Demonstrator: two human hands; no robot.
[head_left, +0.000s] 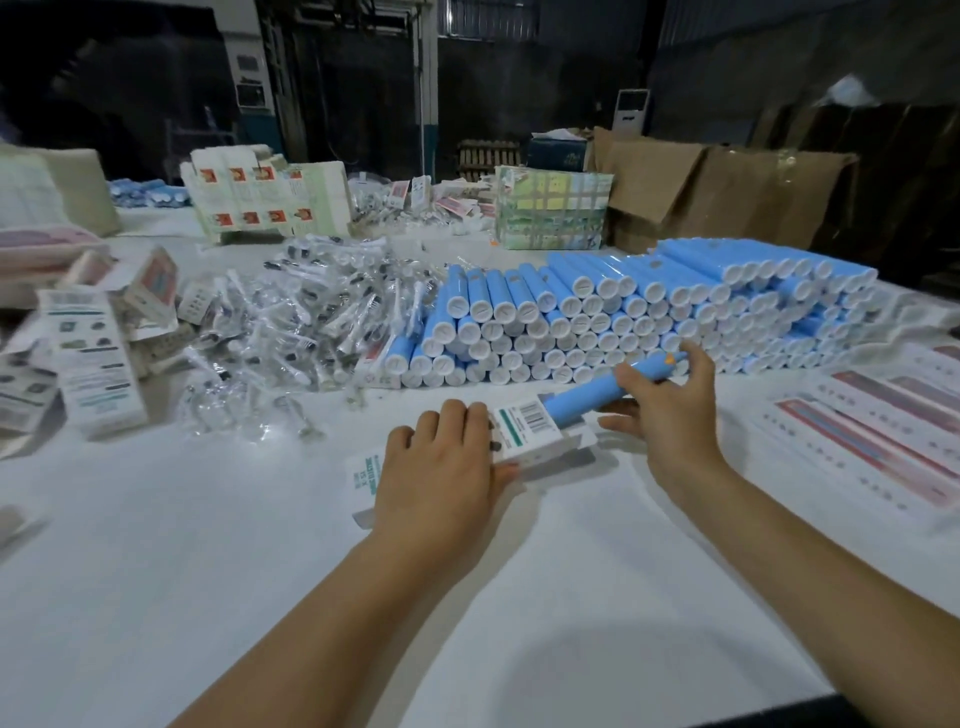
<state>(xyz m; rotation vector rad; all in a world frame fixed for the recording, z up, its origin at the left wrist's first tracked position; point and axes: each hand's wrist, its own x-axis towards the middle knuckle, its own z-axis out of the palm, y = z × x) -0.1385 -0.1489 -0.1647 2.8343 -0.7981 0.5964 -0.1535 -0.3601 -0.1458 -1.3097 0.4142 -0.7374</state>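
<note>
The right hand (670, 410) has its fingers curled round the far half of a blue handle (587, 395), with the thumb stretched out underneath. The handle slants down and to the left from this grip. Its lower end is just inside the open mouth of a box (530, 423), and most of its length remains outside. The left hand (447, 462) lies palm down on the box and pins it to the table (519, 597). Its fingers are bent over the far edge and its thumb is pressed against the near edge, so the box is clamped between them. One end of the box pokes out under the wrist and the open end points toward the right hand.

The handle is a smooth, light blue cylinder with a small orange mark near the tip above the right hand's fingers. The box is white and slim, with a barcode, a green stripe and teal lettering.

Just behind the hands a stack (649, 317) of the same blue handles lies with their white caps facing the camera. To its left is a heap of brush heads (311, 322) in clear bags, with loose cartons (98, 364) beyond that. Leaflets (883, 431) are spread out to the right.
</note>
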